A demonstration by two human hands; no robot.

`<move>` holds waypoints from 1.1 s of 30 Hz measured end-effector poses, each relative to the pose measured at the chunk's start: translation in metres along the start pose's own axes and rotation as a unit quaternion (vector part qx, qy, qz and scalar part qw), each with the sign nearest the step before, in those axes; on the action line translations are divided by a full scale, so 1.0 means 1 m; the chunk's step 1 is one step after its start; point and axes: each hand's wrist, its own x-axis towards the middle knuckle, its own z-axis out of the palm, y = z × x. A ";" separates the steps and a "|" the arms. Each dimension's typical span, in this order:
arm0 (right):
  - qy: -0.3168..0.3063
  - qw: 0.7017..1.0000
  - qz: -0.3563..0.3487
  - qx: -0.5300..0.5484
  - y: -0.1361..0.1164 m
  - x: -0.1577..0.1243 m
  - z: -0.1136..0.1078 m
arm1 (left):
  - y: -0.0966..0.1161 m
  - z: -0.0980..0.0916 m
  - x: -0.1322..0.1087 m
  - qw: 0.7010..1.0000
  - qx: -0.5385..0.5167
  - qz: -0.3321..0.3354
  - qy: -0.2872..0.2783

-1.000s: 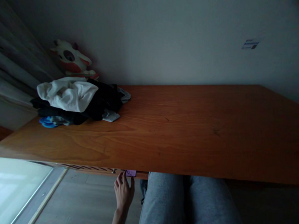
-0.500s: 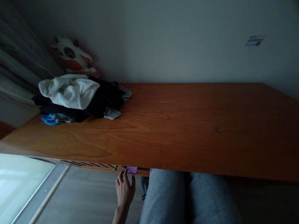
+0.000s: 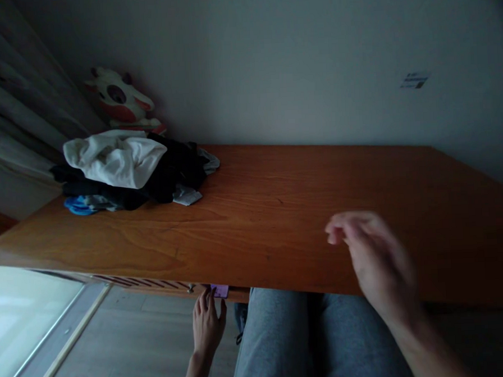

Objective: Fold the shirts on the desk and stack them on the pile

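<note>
My left hand (image 3: 208, 319) is below the front edge of the wooden desk (image 3: 270, 221), its fingers stretched to the top of a partly pulled-out drawer (image 3: 239, 294). Thumb and forefinger stand apart, with nothing held between them. Close to the fingertips, a small purple item (image 3: 220, 291) shows in the drawer opening; most of it is under the desktop. My right hand (image 3: 375, 255) hovers over the right half of the desktop, slightly blurred. Its fingers are loosely bent, and I see nothing in them.
A heap of clothes (image 3: 119, 161), white, black and blue, lies on the desk's left end. Behind it sits a cow plush toy (image 3: 122, 99) by the curtain (image 3: 26, 82). My legs (image 3: 280, 339) reach under the desk's front edge. A knob (image 3: 190, 288) sits on the drawer front.
My right hand has come into view from the lower right, over the desk. The left hand stays at the drawer. The view has shifted slightly.
</note>
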 end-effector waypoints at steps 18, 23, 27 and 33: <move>-0.089 0.993 0.005 -0.082 0.072 0.015 0.044 | 0.023 0.006 0.025 0.966 0.116 -0.168 -0.158; -0.096 0.992 0.005 -0.085 0.072 0.014 0.045 | 0.030 0.006 0.028 0.956 0.132 -0.187 -0.186; -0.102 0.991 -0.002 -0.088 0.071 0.014 0.044 | 0.036 0.007 0.030 0.952 0.129 -0.203 -0.191; -0.110 0.990 -0.004 -0.093 0.072 0.014 0.045 | 0.039 0.006 0.032 0.949 0.113 -0.219 -0.198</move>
